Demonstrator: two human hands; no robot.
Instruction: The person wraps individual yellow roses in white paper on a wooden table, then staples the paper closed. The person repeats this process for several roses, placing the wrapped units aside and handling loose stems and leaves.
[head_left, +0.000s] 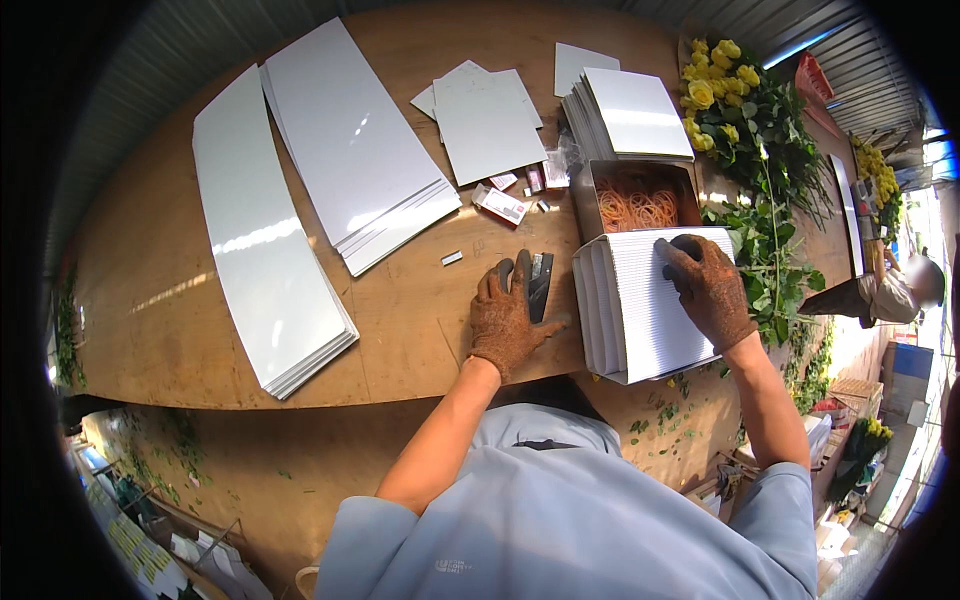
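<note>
My left hand (506, 319), in a brown work glove with dark fingertips, is on the wooden table with its fingers spread. Just right of its index finger lies a black stapler (541, 289), with the thumb stretched past its near end; no grip on it is visible. My right hand (709, 289), gloved the same way, is over a stack of folded white corrugated cardboard (645, 315) at the table's front edge. Its fingers are bent, and whether they pinch the top sheet is unclear. Behind that stack, an open box (591, 202) holds orange rubber bands (637, 208).
Long white board stacks (360, 142) (262, 240) lie left on the table (405, 322). Smaller white sheets (487, 120), staple boxes (501, 205) and a staple strip (451, 258) lie mid-table. More white cards (637, 112) and yellow roses (701, 94) stand right. Another person (892, 292) works far right.
</note>
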